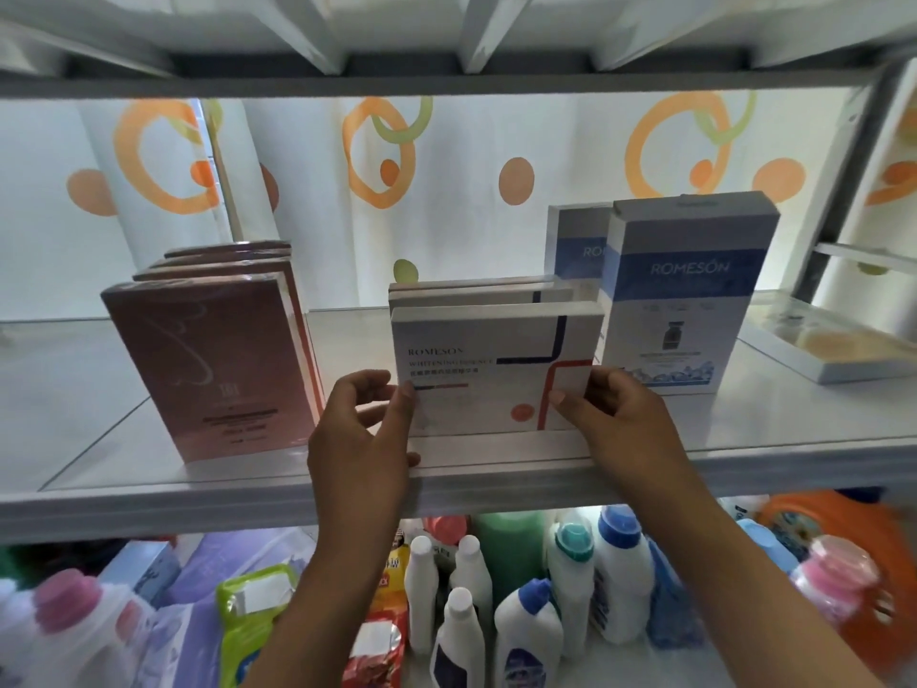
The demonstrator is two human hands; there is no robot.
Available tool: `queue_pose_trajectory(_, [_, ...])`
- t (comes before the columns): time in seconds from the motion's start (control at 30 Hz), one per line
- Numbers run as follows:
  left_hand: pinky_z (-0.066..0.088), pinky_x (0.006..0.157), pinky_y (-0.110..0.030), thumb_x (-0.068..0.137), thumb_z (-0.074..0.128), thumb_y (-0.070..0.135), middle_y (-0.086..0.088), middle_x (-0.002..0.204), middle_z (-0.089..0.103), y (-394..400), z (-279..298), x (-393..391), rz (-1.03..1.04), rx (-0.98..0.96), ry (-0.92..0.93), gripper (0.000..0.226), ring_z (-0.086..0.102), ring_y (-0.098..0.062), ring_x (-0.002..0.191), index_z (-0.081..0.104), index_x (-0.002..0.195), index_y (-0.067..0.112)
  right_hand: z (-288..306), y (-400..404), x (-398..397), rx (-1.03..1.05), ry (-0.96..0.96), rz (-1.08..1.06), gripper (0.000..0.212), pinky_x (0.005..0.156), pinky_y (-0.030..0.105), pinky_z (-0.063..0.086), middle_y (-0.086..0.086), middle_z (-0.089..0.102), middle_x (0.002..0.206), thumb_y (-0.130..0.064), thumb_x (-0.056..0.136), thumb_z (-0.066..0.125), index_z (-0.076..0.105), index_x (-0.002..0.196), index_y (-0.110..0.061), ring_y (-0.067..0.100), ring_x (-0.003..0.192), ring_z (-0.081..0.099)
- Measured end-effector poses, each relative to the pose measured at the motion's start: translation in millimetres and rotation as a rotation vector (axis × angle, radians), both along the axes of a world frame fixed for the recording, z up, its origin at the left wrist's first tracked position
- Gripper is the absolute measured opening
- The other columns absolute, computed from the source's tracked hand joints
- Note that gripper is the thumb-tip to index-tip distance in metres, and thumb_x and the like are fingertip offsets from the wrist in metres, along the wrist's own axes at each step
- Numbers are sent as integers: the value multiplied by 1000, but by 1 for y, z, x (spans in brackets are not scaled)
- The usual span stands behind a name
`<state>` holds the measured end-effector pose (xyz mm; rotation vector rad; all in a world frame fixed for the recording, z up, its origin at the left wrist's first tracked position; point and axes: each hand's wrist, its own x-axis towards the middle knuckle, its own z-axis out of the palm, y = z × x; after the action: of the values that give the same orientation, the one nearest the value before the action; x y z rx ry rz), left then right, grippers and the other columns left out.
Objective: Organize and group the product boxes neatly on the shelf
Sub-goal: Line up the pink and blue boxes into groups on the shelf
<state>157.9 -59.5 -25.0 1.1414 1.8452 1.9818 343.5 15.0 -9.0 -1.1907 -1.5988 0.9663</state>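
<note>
A white box [496,365] with navy and red lines stands upright at the front of the white shelf [149,469], first in a row of three alike. My left hand [362,429] grips its lower left edge. My right hand [615,414] grips its lower right edge. To the left stands a row of several pink boxes [218,369]. To the right stand two taller blue-and-white boxes [687,295], one behind the other.
A flat open white box [838,345] with pale contents lies at the shelf's far right. A curtain with orange rings hangs behind. Below the shelf stand many detergent bottles [620,578] and pouches [253,623]. Another shelf runs overhead.
</note>
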Motion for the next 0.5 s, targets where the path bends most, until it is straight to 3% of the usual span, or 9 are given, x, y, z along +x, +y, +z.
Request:
queue_pose_trajectory(0.27, [60, 72, -47, 88, 65, 38, 14, 101, 64, 5, 2, 3, 46, -60, 57, 25, 62, -7, 91, 59, 111, 29, 0, 2, -2, 38, -41, -14, 14, 92, 40, 52, -22, 67, 92, -35, 96, 55, 62, 90, -45, 1, 90, 62])
queue_pose_trajectory(0.5, [59, 75, -48, 85, 67, 44, 15, 104, 65, 2, 0, 10, 97, -49, 63, 31, 63, -8, 95, 57, 112, 34, -5, 6, -2, 34, -53, -7, 21, 94, 40, 52, -22, 68, 98, -27, 94, 59, 59, 94, -48, 3, 96, 63])
